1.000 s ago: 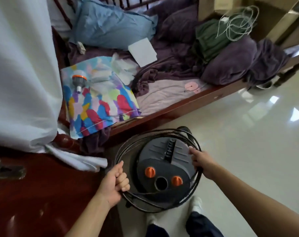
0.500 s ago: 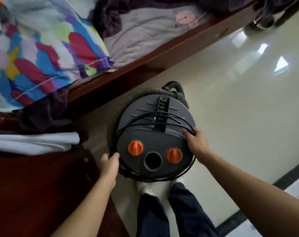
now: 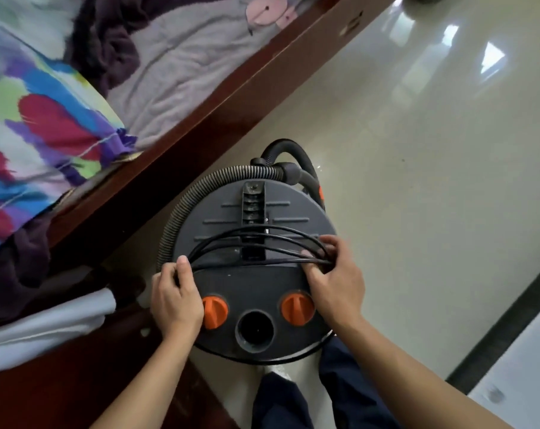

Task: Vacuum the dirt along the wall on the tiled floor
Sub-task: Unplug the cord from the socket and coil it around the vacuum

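Note:
A round dark grey vacuum cleaner [image 3: 256, 286] stands on the glossy cream tiled floor [image 3: 417, 168] right in front of my legs, seen from above. It has two orange knobs and a round inlet hole on its lid. A ribbed grey hose [image 3: 200, 193] curls around its left and far side. Several loops of black power cord [image 3: 256, 246] lie across the lid. My left hand [image 3: 174, 297] grips the cord bundle at the lid's left edge. On the right edge, my right hand [image 3: 335, 280] pinches the same loops.
A dark red wooden bed frame [image 3: 225, 97] runs diagonally on the left, piled with a colourful cloth [image 3: 46, 119] and purple bedding. White fabric [image 3: 46, 323] hangs by the near-left wooden board. A black tile strip [image 3: 503, 320] crosses the floor at right.
The view has dropped closer to the vacuum cleaner. The cord loops, wide around the body before, are now gathered across the lid, and both hands have closed on them.

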Tool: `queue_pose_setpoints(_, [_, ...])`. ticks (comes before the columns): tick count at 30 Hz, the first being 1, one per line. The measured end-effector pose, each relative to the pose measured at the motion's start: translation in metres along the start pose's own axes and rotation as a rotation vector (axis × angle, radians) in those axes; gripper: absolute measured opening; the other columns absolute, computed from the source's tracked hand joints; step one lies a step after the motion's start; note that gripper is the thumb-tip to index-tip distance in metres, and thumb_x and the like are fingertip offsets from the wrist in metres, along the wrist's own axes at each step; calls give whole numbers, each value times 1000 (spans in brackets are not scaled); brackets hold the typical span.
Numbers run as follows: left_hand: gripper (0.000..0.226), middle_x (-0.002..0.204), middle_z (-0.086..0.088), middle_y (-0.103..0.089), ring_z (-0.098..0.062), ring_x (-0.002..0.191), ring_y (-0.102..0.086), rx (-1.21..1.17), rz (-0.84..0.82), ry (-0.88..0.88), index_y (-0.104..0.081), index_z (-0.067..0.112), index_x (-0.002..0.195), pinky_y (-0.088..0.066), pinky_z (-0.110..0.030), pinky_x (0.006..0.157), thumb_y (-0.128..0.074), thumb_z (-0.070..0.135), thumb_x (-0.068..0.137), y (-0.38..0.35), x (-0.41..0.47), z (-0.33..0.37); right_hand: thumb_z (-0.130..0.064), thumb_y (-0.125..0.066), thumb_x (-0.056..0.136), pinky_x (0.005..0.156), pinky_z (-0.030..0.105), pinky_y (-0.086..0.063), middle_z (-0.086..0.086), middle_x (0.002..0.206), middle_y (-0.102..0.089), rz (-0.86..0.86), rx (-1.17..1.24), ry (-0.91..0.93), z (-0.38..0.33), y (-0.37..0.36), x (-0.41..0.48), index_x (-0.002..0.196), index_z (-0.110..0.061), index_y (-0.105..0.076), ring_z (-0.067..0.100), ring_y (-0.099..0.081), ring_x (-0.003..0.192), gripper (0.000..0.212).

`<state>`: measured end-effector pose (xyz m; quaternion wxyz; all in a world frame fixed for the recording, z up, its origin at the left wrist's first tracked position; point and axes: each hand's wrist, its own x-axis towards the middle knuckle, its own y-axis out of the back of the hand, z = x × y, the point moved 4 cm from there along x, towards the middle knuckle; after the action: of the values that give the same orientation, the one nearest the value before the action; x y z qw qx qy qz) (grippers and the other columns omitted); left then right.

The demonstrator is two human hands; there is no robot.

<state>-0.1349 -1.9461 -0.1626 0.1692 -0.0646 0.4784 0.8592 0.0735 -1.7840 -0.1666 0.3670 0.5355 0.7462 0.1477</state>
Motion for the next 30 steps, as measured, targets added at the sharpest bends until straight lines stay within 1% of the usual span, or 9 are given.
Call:
queue_pose_setpoints(2, [56,110,-23,-55,-41,103,-51,-7,4,-20,-59,3,98,-33,-39,80,-30,50,96,-10,-1,15,-61,-61,70,86,34,-50,-13,104,-67,14,9,63,0,9,8,117,-36,-56,13,-64,99,53])
queue_pose_setpoints(5, [45,117,-20,-53,-39,107,-50,-4,-29,-15,-60,5,108,-33,-39,82,-34,41,103,-31,-4,44,-69,-56,69,93,36,-49,-10,115,-66,8,-29,127,2,29,24,123,-29,-59,14,-60,108,67])
queue_pose_setpoints(8, [51,112,-22,-53,-39,105,-51,-69,-44,-57,-60,4,105,-35,-39,85,-32,46,96,-58,-10,81,-71,-52,77,95,37,-46,-6,116,-64,76,-56,102,7,58,48,121,-26,-61,17,-57,111,63])
queue_pose_setpoints(11, [54,107,-22,-53,-40,101,-52,-55,-63,-95,-58,6,99,-37,-40,84,-27,49,91,-89,-15,121,-70,-47,81,88,39,-47,1,109,-66,182,-111,61,10,87,87,111,-21,-65,24,-58,107,60])
queue_pose_setpoints(14, [41,109,-22,-53,-39,104,-51,17,-113,-139,-58,7,100,-37,-40,84,-33,40,102,-120,-19,164,-68,-46,89,81,40,-44,7,103,-65,239,-168,-7,24,118,128,102,-17,-65,31,-58,103,56])
queue_pose_setpoints(17, [39,110,-21,-54,-38,105,-51,67,-161,-236,-58,7,102,-36,-38,85,-34,38,102,-153,-25,209,-68,-40,92,78,40,-42,9,100,-63,283,-188,-106,46,149,158,92,-16,-60,34,-57,100,55])
queue_pose_setpoints(21, [41,109,-19,-54,-37,102,-52,138,-250,-357,-57,9,102,-36,-37,82,-32,41,102,-200,-36,274,-69,-31,94,82,43,-43,10,105,-63,367,-151,-306,76,188,185,96,-17,-58,36,-56,104,59])
queue_pose_setpoints(27, [35,100,-13,-52,-36,97,-52,161,-373,-515,-48,17,80,-38,-37,80,-36,43,100,-279,-59,374,-62,-31,98,79,43,-44,11,101,-63,539,-56,-476,111,251,217,89,-15,-53,37,-57,99,52])
queue_pose_setpoints(30, [34,100,-12,-54,-35,95,-52,163,-402,-549,-48,16,77,-38,-37,77,-38,41,99,-317,-70,426,-59,-32,98,76,41,-41,11,101,-62,595,-21,-533,121,284,246,86,-15,-51,37,-56,100,49])
